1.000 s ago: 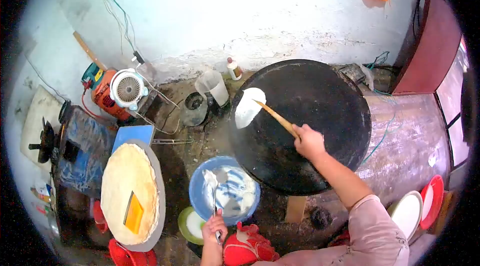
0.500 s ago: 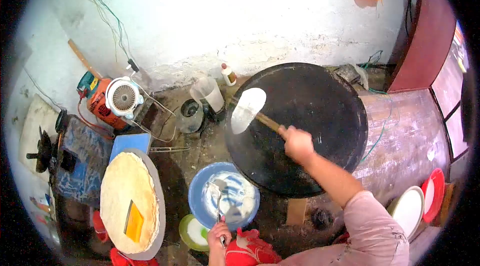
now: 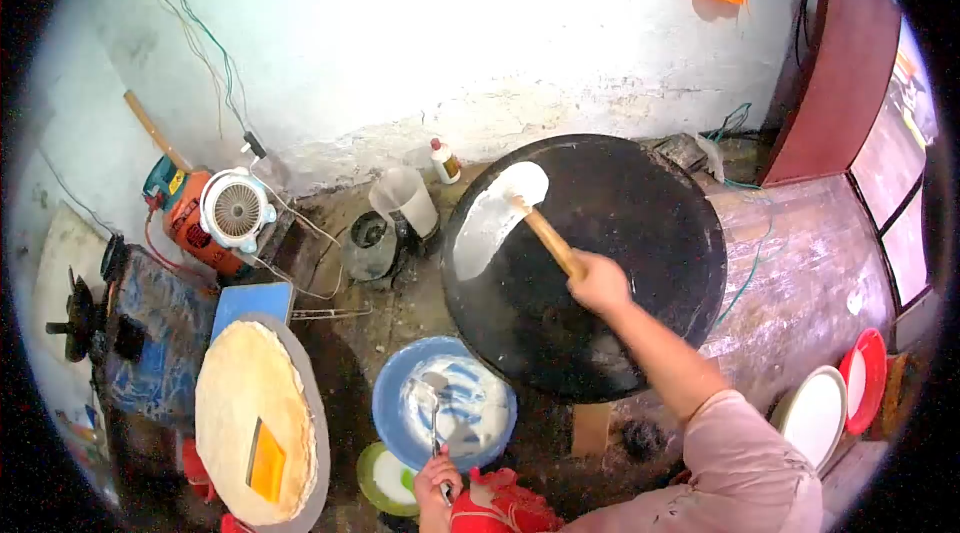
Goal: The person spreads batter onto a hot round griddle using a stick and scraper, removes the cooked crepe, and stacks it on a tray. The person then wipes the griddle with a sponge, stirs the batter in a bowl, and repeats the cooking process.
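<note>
My right hand is closed around the wooden handle of a batter spreader. Its head lies at a white strip of batter on the left part of a big round black griddle. Lower down, my left hand grips a metal ladle, whose bowl dips into white batter in a blue basin. Beside the basin's lower left, a green bowl holds something white. The spreader's working edge is hard to make out against the batter.
Left of the basin is a round stack of flatbread with a yellow scraper on it. Behind stand a clear jug, a small bottle, a white blower and an orange gas cylinder. White and red basins sit at right.
The spreader has moved slightly up and right, and the batter reaches farther that way, with its lower part thinner. My left hand keeps the ladle in the basin. The whole view has shifted slightly.
</note>
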The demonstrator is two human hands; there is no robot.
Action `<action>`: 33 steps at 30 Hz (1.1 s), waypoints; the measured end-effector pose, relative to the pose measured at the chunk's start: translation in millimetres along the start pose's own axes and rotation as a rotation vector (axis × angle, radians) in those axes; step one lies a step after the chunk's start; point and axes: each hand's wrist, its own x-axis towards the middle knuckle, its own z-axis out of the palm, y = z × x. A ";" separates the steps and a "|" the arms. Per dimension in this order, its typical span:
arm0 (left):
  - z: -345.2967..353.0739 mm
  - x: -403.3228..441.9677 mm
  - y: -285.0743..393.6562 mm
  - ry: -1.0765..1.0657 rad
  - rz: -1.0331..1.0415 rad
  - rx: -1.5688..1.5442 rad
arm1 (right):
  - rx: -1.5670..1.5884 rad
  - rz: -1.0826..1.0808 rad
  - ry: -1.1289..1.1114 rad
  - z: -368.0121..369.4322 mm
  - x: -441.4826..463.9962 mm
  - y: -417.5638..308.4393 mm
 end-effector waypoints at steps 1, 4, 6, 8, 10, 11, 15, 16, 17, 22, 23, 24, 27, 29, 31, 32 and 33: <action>-0.2 3.6 -0.7 -0.006 -0.007 0.001 | 0.024 -0.099 0.003 4.4 -9.8 -10.9; 0.7 0.2 -6.3 -0.036 0.005 -0.003 | -0.305 -0.082 -0.049 6.7 18.2 -7.8; -5.4 -2.0 -3.0 -0.047 -0.002 -0.014 | -0.515 -0.125 0.063 -1.4 46.1 21.8; -2.4 -4.0 -1.3 -0.022 0.035 0.041 | -0.341 0.014 0.035 -6.6 38.7 25.3; -1.4 -3.9 -1.8 -0.037 0.030 0.059 | -0.128 0.047 0.033 -1.2 1.2 17.0; -3.3 -2.2 -0.4 -0.047 0.038 0.076 | -0.103 -0.103 0.027 10.6 -20.0 20.9; -4.0 0.0 0.3 -0.066 0.007 0.032 | -0.552 -0.110 0.012 -12.9 6.9 31.1; -5.2 0.5 2.1 -0.086 -0.024 0.026 | -0.502 -0.051 0.042 -20.0 20.3 41.3; -9.7 1.8 9.1 -0.086 -0.029 0.031 | -0.452 0.007 0.080 -27.5 27.9 43.4; -23.8 11.0 23.0 -0.030 0.076 0.107 | -0.204 -0.129 0.040 0.6 -0.7 1.5; -23.5 9.3 22.2 -0.007 0.098 0.129 | -0.203 -0.124 0.037 -0.9 9.8 5.5; -28.3 3.4 16.5 -0.389 -0.057 0.256 | -0.400 -0.061 0.035 -4.4 29.9 11.1; -1.1 -9.7 -3.5 -0.016 0.109 0.067 | -0.476 0.069 0.043 -23.6 46.2 35.4; -1.9 -9.7 -3.3 -0.003 0.169 0.175 | -0.357 0.117 0.100 -18.1 11.1 30.6; -6.9 -6.0 3.0 0.058 0.272 0.458 | -0.317 0.112 0.029 -4.1 -26.5 13.0; -9.3 -2.2 4.7 0.054 0.266 0.458 | -0.368 -0.005 -0.032 -3.5 -27.3 9.7; -11.0 -0.1 7.1 0.035 0.217 0.355 | -0.414 -0.118 -0.096 -2.8 -28.2 9.8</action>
